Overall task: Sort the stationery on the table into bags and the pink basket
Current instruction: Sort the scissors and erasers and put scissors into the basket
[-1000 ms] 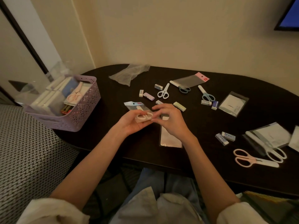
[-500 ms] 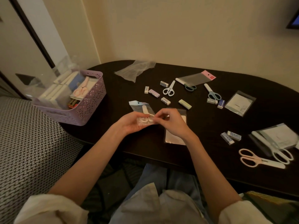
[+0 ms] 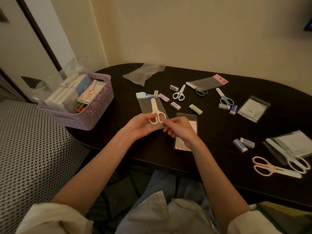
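My left hand (image 3: 140, 126) holds a clear bag (image 3: 148, 105) with small white scissors (image 3: 155, 112) inside, tip pointing away from me. My right hand (image 3: 179, 130) pinches the bag's near right corner beside the scissors' handles. The pink basket (image 3: 94, 114) stands at the table's left end, filled with packed stationery and pink scissors. Loose on the dark table (image 3: 211, 132) lie white scissors (image 3: 179, 94), two blue scissors (image 3: 225, 98), several erasers (image 3: 195, 109) and empty bags (image 3: 208, 82).
A flat bag with a card (image 3: 185, 142) lies under my right wrist. At the right are pink scissors (image 3: 270, 168), bagged white scissors (image 3: 297, 162), two erasers (image 3: 244, 144) and a bagged pad (image 3: 253, 109). A crumpled bag (image 3: 143, 73) lies at the back. A patterned seat (image 3: 33, 149) is left.
Both hands turned the bagged scissors from lying crosswise to pointing away from me, and lifted it slightly. The view also shifted left.
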`<state>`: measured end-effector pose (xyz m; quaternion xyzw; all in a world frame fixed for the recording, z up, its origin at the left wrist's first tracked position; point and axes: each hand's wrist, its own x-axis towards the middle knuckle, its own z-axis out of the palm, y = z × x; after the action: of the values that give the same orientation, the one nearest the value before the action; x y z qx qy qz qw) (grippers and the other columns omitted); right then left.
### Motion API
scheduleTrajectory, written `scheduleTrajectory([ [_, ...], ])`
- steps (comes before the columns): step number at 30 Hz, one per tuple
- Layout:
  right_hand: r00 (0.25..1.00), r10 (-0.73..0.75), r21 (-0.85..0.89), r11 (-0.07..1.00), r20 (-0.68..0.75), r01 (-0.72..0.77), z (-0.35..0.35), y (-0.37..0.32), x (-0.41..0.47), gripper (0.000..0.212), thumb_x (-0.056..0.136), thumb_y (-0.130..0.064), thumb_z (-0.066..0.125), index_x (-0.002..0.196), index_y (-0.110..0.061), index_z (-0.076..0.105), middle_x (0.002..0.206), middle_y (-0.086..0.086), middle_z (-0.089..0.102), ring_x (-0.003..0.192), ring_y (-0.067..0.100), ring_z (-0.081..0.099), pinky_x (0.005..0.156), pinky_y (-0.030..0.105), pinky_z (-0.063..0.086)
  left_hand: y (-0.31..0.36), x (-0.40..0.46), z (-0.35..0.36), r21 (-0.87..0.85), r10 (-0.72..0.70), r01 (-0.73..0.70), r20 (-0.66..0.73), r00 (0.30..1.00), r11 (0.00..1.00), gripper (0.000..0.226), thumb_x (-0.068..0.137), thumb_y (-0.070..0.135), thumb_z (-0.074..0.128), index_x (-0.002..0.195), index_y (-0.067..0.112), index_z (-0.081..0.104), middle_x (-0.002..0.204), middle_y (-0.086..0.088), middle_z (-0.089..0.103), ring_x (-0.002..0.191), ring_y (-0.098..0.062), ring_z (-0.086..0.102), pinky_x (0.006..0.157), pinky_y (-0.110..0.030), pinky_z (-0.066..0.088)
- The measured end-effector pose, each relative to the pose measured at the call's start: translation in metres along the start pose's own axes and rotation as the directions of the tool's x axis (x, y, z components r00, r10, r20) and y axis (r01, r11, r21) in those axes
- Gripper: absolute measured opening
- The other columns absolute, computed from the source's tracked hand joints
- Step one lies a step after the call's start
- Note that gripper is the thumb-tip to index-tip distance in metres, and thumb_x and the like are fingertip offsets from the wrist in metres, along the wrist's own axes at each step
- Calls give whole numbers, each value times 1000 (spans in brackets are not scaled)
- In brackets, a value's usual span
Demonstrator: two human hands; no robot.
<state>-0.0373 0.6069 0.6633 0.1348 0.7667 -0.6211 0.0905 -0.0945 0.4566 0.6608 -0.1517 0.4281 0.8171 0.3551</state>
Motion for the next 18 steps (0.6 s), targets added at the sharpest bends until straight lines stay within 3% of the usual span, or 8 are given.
scheduleTrajectory([
  [2,1000,-31,71,997,0,31,-1,0,-1,21,91,-25,63,91,-5,68,73,5,66,58,8,53,52,18,41,1,-2,0,56,31,-34,57,998,998,35,94,5,52,129,5,53,108,-15,65,95,-27,68,71,-39,59],
  [7,996,-79,71,994,-44,82,-6,-1,2,10,92,-15,61,90,-7,67,72,4,65,58,7,55,53,18,42,10,-5,-8,410,15,-98,200,980,907,53,81,-2,67,130,15,57,122,-10,63,109,-23,64,84,-32,54],
  [14,989,-116,51,991,-95,122,-4,2,4,9,95,-12,57,89,-11,63,78,3,66,66,6,61,58,18,46,11,-6,-5,616,168,-236,167,972,752,59,74,-7,72,126,18,57,119,-11,65,105,-21,67,81,-33,57],
  [18,981,-136,63,987,-136,145,-4,0,4,8,93,-10,58,92,-6,65,79,8,71,60,8,66,54,17,50,9,-7,-3,640,255,-285,142,956,713,56,75,-9,72,125,13,58,110,-15,68,87,-21,71,67,-25,58],
])
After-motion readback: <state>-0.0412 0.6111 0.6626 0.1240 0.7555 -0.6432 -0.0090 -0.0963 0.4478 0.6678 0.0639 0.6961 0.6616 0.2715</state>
